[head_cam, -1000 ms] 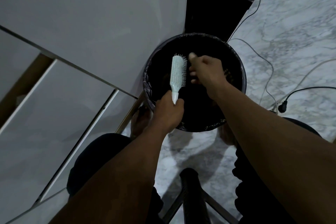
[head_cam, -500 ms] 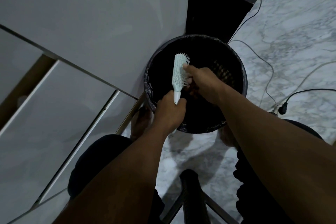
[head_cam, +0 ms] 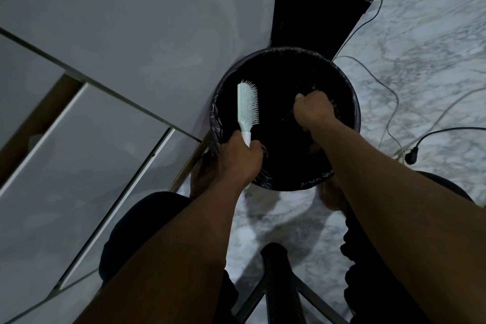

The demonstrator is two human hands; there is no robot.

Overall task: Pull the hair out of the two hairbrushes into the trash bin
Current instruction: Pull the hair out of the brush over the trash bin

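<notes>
Bin (head_cam: 352, 102), round and black with a dark liner, stands on marble floor (head_cam: 431, 66) against a white cabinet (head_cam: 118, 34). Left hand (head_cam: 240, 159) hovers over the bin's near-left rim, fingers wrapped tight around the handle of a pale brush (head_cam: 246, 106). The brush stands upright over the bin's left side, its bristles facing right toward the bin's middle. Right hand (head_cam: 313, 110) is inside the bin's mouth, right of centre and well apart from the brush, curled into a loose fist with knuckles up; whether it pinches any hair cannot be told against the dark. Some brownish litter shows just beyond that hand in the bin. Cables (head_cam: 389, 92) trail over the floor right of the bin. Only one brush shows.
</notes>
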